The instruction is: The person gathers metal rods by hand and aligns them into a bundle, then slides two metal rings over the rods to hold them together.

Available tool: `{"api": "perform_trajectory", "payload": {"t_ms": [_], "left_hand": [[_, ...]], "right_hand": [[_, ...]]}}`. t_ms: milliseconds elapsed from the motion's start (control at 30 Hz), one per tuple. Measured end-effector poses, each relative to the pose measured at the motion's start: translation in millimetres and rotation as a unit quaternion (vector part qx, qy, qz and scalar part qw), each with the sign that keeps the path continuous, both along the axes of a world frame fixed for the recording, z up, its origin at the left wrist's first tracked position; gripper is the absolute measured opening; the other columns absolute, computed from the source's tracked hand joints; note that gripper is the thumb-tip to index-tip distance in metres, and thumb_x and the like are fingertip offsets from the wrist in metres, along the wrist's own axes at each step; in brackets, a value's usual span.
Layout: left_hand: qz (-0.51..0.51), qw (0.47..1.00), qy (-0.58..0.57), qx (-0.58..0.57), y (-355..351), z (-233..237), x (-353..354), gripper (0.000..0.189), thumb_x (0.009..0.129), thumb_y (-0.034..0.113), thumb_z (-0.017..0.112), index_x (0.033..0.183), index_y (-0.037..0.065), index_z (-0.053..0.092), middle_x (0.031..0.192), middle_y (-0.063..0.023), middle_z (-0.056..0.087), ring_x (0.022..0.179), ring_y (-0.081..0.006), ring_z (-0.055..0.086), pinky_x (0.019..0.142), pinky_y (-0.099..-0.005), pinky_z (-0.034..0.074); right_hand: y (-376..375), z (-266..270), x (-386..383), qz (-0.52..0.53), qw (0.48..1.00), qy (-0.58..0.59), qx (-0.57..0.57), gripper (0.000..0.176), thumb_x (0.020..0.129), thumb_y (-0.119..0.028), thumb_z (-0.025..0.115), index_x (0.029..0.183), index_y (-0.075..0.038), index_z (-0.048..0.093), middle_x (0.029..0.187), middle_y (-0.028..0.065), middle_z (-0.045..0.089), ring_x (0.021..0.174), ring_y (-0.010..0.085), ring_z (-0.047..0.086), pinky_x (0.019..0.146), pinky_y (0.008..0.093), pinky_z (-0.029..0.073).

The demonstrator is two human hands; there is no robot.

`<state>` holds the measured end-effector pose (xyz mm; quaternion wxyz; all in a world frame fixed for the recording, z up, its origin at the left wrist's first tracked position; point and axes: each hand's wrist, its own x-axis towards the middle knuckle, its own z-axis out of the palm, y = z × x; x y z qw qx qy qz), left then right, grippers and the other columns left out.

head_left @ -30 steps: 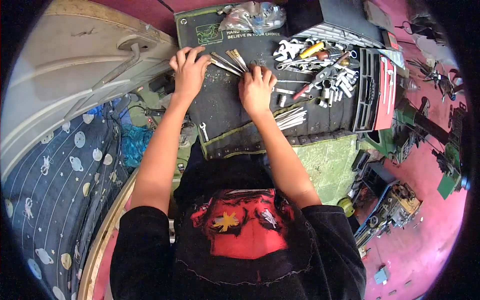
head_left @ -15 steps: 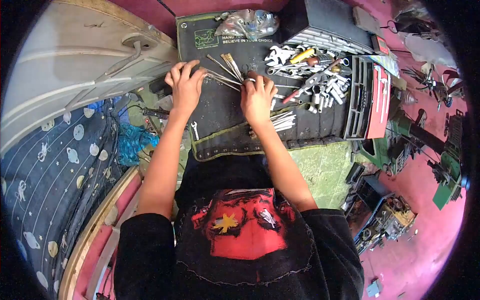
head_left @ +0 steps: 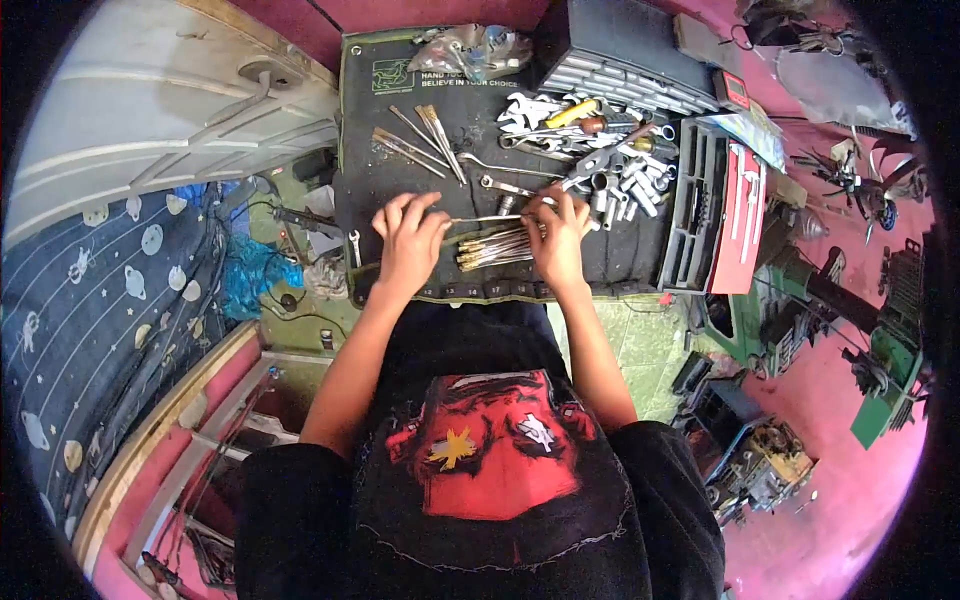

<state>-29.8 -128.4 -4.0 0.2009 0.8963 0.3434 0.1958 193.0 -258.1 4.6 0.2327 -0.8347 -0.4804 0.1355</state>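
Note:
A thin metal rod (head_left: 485,218) with a brownish end stretches level between my hands, just above the mat. My left hand (head_left: 410,235) pinches its left end. At the other end, the fingers of my right hand (head_left: 560,235) close on it. Right below lies a bundle of similar rods (head_left: 495,249), side by side, partly behind my right hand. Several more rods (head_left: 438,137) fan out farther up the dark tool mat (head_left: 390,180). Combination wrenches (head_left: 505,187) lie between that fan and my right hand.
A heap of wrenches and sockets (head_left: 625,190) covers the mat's right side, beside a black and red tool case (head_left: 690,215). Behind stand a dark drawer cabinet (head_left: 630,50) and a plastic bag (head_left: 475,52). One small wrench (head_left: 355,248) lies near the left edge.
Both hands have come nearer to me and right, from the fanned rods to just above the bundle. One rod is now held between them; others stay fanned on the mat.

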Motion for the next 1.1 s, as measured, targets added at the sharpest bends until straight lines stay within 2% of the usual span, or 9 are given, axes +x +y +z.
{"api": "perform_trajectory", "payload": {"t_ms": [333, 433, 567, 833, 933, 1033, 1100], "left_hand": [[-0.003, 0.999, 0.022, -0.043, -62, -7, 14, 0.015, 0.089, 0.018, 0.076, 0.101, 0.009, 0.074, 0.136, -0.0053, 0.063, 0.129, -0.0316, 0.051, 0.11, -0.0538, 0.033], [0.002, 0.999, 0.027, -0.042, -70, -5, 13, 0.015, 0.09, 0.019, 0.076, 0.102, 0.009, 0.075, 0.137, -0.006, 0.062, 0.13, -0.0326, 0.05, 0.111, -0.0538, 0.033], [0.017, 0.998, 0.049, -0.045, -77, -4, 14, 0.018, 0.089, 0.02, 0.076, 0.104, 0.01, 0.075, 0.139, -0.0068, 0.061, 0.132, -0.0337, 0.048, 0.112, -0.0539, 0.032], [0.051, 0.997, 0.048, -0.044, -69, -3, 15, 0.019, 0.088, 0.019, 0.077, 0.105, 0.01, 0.076, 0.14, -0.0064, 0.06, 0.134, -0.0344, 0.046, 0.113, -0.0531, 0.031], [0.063, 0.996, 0.059, -0.033, -60, -5, 12, 0.019, 0.089, 0.018, 0.077, 0.106, 0.011, 0.076, 0.14, -0.0062, 0.06, 0.134, -0.0344, 0.046, 0.113, -0.0533, 0.031], [0.074, 0.995, 0.067, -0.023, -46, -7, 8, 0.018, 0.089, 0.017, 0.076, 0.106, 0.011, 0.076, 0.139, -0.0061, 0.06, 0.133, -0.0343, 0.046, 0.113, -0.0537, 0.031], [0.076, 0.995, 0.061, -0.013, -34, -9, 4, 0.017, 0.089, 0.016, 0.076, 0.106, 0.011, 0.076, 0.138, -0.0064, 0.06, 0.133, -0.0341, 0.046, 0.112, -0.0545, 0.031]], "right_hand": [[-38, -12, 33, 0.086, 0.996, 0.001, -0.022, 0.018, 0.086, -0.015, 0.08, 0.103, -0.016, 0.081, 0.134, 0.0055, 0.062, 0.125, 0.0351, 0.048, 0.106, 0.0518, 0.037], [-39, -15, 35, 0.108, 0.994, 0.002, -0.005, 0.015, 0.085, -0.015, 0.079, 0.1, -0.014, 0.081, 0.132, 0.0073, 0.061, 0.125, 0.0361, 0.049, 0.105, 0.0541, 0.038], [-41, -19, 37, 0.126, 0.992, -0.006, -0.008, 0.018, 0.086, -0.013, 0.078, 0.103, -0.014, 0.08, 0.133, 0.008, 0.061, 0.125, 0.0375, 0.049, 0.103, 0.054, 0.038], [-40, -16, 40, 0.125, 0.992, 0.006, 0.011, 0.02, 0.085, -0.013, 0.077, 0.104, -0.011, 0.078, 0.132, 0.0092, 0.061, 0.124, 0.0383, 0.049, 0.102, 0.0548, 0.038], [-34, -14, 33, 0.102, 0.995, 0.003, 0.003, 0.021, 0.085, -0.013, 0.08, 0.106, -0.013, 0.079, 0.133, 0.0073, 0.061, 0.125, 0.0361, 0.049, 0.103, 0.0518, 0.037], [-23, -11, 22, 0.08, 0.997, -0.008, 0.0, 0.021, 0.086, -0.016, 0.08, 0.106, -0.013, 0.078, 0.132, 0.0075, 0.061, 0.123, 0.0368, 0.048, 0.102, 0.0522, 0.037], [-15, -6, 12, 0.083, 0.997, -0.003, 0.0, 0.019, 0.086, -0.018, 0.079, 0.103, -0.01, 0.076, 0.13, 0.0109, 0.059, 0.123, 0.0403, 0.047, 0.102, 0.0558, 0.038]]}}
